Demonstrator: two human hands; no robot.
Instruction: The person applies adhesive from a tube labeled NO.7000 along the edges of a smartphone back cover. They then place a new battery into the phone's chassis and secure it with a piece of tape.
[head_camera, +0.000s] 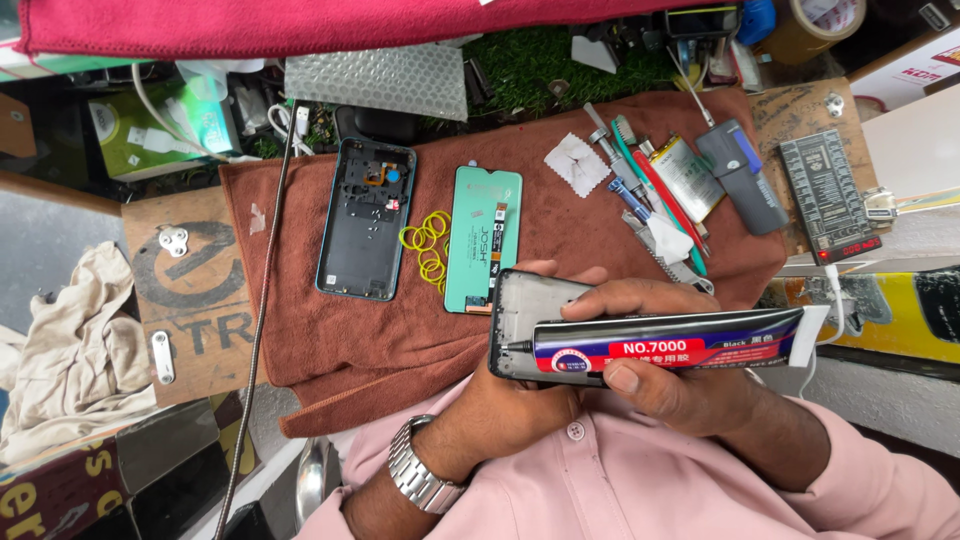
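- The tube (670, 342) is long and flattened, black and blue with a red band, its dark nozzle resting at the left edge of the frame (530, 320).
- The frame is a dark grey phone shell held on edge just below the brown cloth's (330, 340) lower hem, over a pink shirt (600, 490).
- On the cloth lie a blue back cover (365, 220), a green screen (484, 240) and yellow bands (430, 245) between them; tools (650, 200) crowd its right end.
- Bare cloth shows below the cover and the screen.
- The left hand (520, 405), with a steel watch (420, 475) on its wrist, grips the frame from beneath, fingers curled round it.
- The right hand (680, 385) is closed on the tube, thumb underneath, fingers over the top.
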